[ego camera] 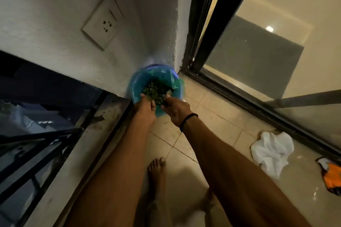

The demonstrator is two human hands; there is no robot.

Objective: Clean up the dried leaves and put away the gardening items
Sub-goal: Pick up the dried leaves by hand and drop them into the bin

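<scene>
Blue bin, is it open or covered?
Open: the bin shows a green bag inside; left hand and right hand hold leaves over it.

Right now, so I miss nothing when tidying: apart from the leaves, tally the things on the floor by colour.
Blue: 1, bin
Green: 1, bag lining the bin
White: 1, cloth
Orange: 1, item at the frame edge
Total: 4

Leaves [154,93] between left hand [145,106] and right hand [176,110]

A white socket plate [102,17] is mounted on the wall at 10 o'clock. A dark-framed sliding glass door [208,24] stands at 2 o'clock and a black railing [36,145] at 8 o'clock. A crumpled white cloth [271,151] lies on the tiled floor [212,125] at 4 o'clock
</scene>
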